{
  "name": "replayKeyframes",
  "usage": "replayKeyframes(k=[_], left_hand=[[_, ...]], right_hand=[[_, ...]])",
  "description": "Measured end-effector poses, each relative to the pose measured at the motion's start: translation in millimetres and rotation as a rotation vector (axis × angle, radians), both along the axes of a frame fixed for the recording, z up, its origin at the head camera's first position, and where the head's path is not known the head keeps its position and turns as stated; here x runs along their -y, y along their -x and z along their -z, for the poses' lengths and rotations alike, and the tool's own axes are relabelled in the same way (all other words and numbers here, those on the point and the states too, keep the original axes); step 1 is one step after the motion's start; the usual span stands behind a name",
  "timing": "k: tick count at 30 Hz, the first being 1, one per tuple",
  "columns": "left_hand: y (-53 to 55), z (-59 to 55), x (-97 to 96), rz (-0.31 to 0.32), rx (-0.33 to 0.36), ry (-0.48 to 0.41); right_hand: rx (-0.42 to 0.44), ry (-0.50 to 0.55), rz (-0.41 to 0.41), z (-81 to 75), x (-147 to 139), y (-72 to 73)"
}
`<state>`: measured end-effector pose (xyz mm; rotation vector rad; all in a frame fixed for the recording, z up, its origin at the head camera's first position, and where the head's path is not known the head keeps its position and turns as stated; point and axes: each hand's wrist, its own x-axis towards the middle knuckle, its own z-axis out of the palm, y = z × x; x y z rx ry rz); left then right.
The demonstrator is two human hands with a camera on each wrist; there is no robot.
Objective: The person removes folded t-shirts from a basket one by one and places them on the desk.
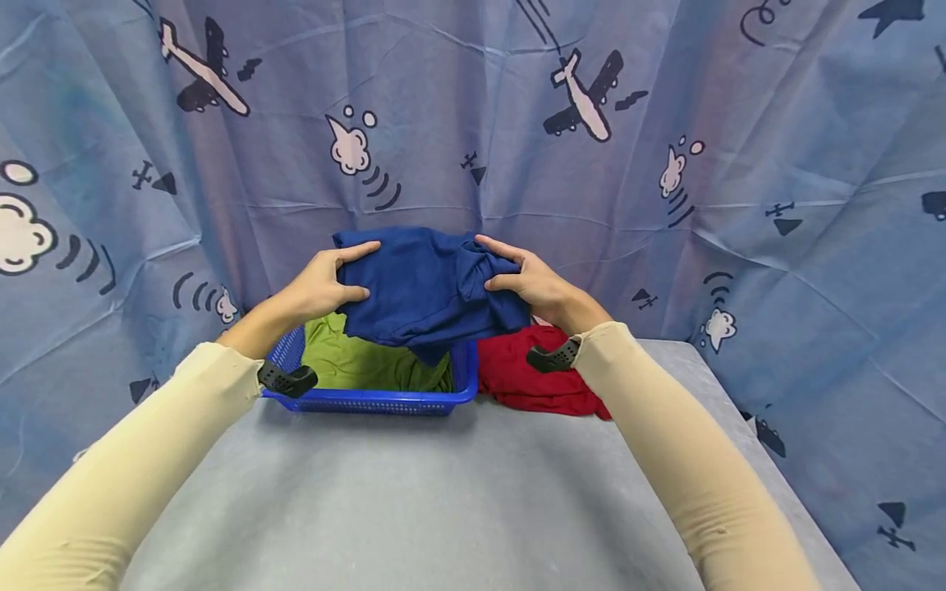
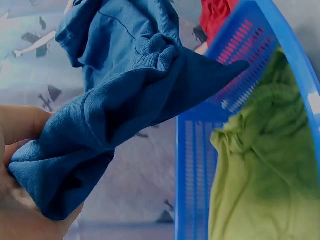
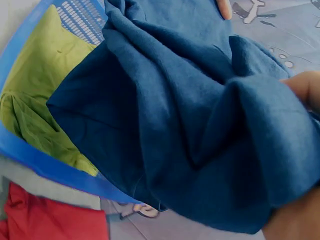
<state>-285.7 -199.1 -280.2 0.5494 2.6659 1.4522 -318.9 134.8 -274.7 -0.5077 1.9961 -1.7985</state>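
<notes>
Left hand [image 1: 314, 287] and right hand [image 1: 545, 291], arms [image 1: 155, 443] extended, pinch blue cloth [image 1: 414, 283], partly hiding basket [image 1: 369, 397] and green cloth [image 1: 351, 361].

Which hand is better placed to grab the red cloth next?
Probably the right hand: in the head view the red cloth lies just below it, beside the basket, and the left hand is farther off. Both hands grip the blue cloth, so the right should let go first.

Dark blue cloth [image 1: 414, 283], bright blue plastic basket [image 1: 384, 400], lime-green cloth [image 1: 355, 359], red cloth [image 1: 535, 382], grey tabletop [image 1: 443, 501], dusty-blue fabric curtain [image 1: 443, 82] printed with white-and-black aeroplanes [image 1: 588, 105]
</notes>
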Motion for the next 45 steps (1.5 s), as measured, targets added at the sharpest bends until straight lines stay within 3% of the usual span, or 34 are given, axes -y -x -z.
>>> replayKeyframes(k=[10, 15, 20, 28, 34, 45], left_hand=[[5.0, -14.0, -39.4, 0.037, -0.03, -0.043], [7.6, -19.7, -59.0, 0.062, -0.055, -0.052], [6.9, -22.0, -80.2, 0.091, -0.048, -0.119], [5.5, -16.3, -115.0, 0.148, 0.046, -0.278], [3.9, -12.6, -138.4, 0.194, 0.075, -0.304], [-2.6, 2.9, -181.9, 0.282, 0.15, -0.338]], right_hand=[[-0.04, -0.027, 0.046, -18.9, -41, -4.4], [-0.034, 0.01, 0.064, -23.3, -62, -6.6], [-0.021, 0.035, 0.085, -25.4, -87, -10.6], [-0.014, 0.024, 0.1, -24.7, -122, -21.7], [-0.005, 0.052, 0.117, -26.7, -148, -30.0], [-0.004, -0.012, 0.112, -25.2, -200, -45.8]])
